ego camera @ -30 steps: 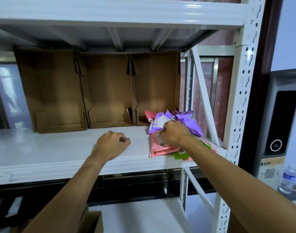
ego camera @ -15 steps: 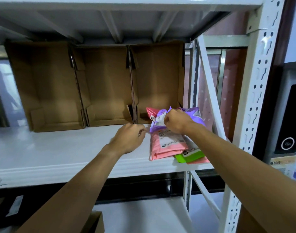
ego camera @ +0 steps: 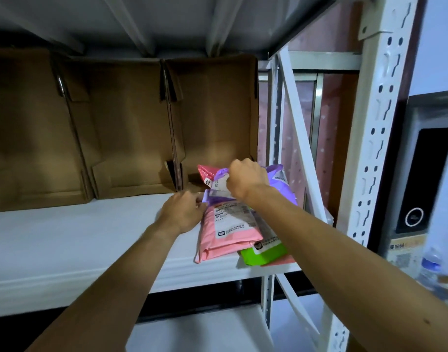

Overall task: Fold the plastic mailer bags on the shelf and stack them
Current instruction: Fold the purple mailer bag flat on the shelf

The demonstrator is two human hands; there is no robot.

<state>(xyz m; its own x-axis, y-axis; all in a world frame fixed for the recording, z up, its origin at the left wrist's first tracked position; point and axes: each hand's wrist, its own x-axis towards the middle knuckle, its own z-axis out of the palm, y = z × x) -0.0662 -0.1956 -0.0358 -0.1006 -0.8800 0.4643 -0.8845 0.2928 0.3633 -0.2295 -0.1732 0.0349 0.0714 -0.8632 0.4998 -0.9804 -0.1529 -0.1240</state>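
A pile of plastic mailer bags lies at the right end of the white shelf point(ego camera: 78, 240). On top is a crumpled purple mailer point(ego camera: 279, 181). My right hand point(ego camera: 247, 180) is shut on its upper edge and lifts it. My left hand point(ego camera: 183, 212) pinches the purple mailer's lower left corner. Under it lies a pink mailer point(ego camera: 225, 240) with a white label, a green mailer point(ego camera: 265, 254) at the front right, and another pink mailer point(ego camera: 205, 172) at the back.
Three open cardboard boxes point(ego camera: 131, 138) stand on their sides along the back of the shelf. A white perforated upright point(ego camera: 378, 138) and a diagonal brace point(ego camera: 301, 138) close the right side. A lower shelf point(ego camera: 192, 334) is below. A water bottle point(ego camera: 428, 266) stands at far right.
My left hand moved right from the bare shelf to the purple mailer's corner and took hold. My right hand lifted the mailer's top edge. The view came closer.
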